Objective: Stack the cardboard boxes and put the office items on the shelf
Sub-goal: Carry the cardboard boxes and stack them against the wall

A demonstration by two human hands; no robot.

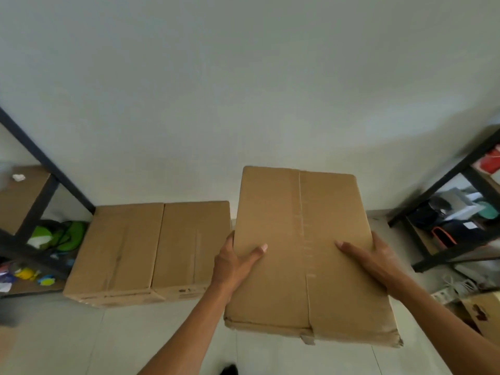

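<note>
box (303, 255) carried, left hand (232, 262) and right hand (370, 255) fingers clamping its sides | two boxes (151, 250) on floor left of it, unstacked | shelving left

1. Held box (300, 255): matt brown cardboard, taped seam, frayed near corner.
2. Floor boxes (151, 250), left of it: matt cardboard, creased.
3. Shelf frame (40, 155): dark, matt.
4. Floor (67, 339): pale smooth tiles.
</note>
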